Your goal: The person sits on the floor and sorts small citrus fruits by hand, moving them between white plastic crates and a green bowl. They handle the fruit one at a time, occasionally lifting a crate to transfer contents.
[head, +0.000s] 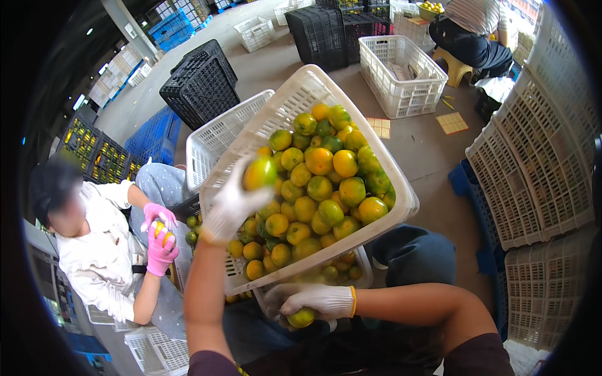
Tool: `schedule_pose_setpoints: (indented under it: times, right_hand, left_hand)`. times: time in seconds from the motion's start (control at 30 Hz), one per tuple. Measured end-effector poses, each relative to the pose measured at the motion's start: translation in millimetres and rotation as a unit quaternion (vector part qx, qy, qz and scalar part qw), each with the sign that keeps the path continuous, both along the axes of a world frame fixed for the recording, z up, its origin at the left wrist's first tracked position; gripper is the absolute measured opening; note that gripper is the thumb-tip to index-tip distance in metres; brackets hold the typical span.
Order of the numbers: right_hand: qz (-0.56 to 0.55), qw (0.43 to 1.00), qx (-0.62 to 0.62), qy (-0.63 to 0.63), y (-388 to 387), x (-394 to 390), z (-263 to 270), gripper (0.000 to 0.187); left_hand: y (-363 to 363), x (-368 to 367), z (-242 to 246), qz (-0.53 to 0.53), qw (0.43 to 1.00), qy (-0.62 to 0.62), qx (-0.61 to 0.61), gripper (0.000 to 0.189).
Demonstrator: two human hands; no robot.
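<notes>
A tilted white plastic crate (407, 209) before me holds a heap of green and orange citrus fruits (320, 188). Over its left part is my left hand (240, 202), in a white knit glove and slightly blurred, with a green-yellow citrus fruit (260, 173) in its fingers. My right hand (312, 301), gloved in white with a yellow cuff, is below the crate's near edge, its fingers around a green citrus fruit (301, 317). Under that edge, partly hidden, is another white crate (366, 268) with more fruit.
At the left a person in pink gloves (161, 254) holds fruit. Behind the heap stand a white crate (225, 131), black crates (200, 87) and a white crate with papers (418, 96). Stacked white crates (541, 174) rise at the right. Another person (475, 33) sits on a stool.
</notes>
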State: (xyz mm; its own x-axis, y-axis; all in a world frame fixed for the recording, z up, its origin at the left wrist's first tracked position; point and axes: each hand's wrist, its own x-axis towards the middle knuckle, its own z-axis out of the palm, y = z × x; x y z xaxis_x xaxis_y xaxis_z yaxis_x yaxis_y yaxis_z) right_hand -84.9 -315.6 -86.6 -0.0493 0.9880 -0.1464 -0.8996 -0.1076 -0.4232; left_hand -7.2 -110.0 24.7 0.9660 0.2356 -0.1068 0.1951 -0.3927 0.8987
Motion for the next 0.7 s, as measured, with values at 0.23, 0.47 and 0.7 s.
schedule_pose_setpoints:
  times: [0.23,0.47,0.7]
  right_hand:
    - [0.013,1.000,0.004,0.026,-11.8,-2.1,29.4,0.069]
    - [0.094,0.994,-0.026,-0.057,-5.9,-2.6,30.7,0.067]
    - [0.034,0.998,-0.021,-0.058,-4.9,15.5,39.5,0.059]
  left_hand:
    - [6.7,-84.2,59.4,-0.435,0.836,0.291,0.168,0.085]
    - [-52.8,72.1,-38.3,-0.148,0.940,-0.073,0.297,0.081]
    - [-27.0,55.2,-56.8,-0.024,0.964,-0.105,0.242,0.076]
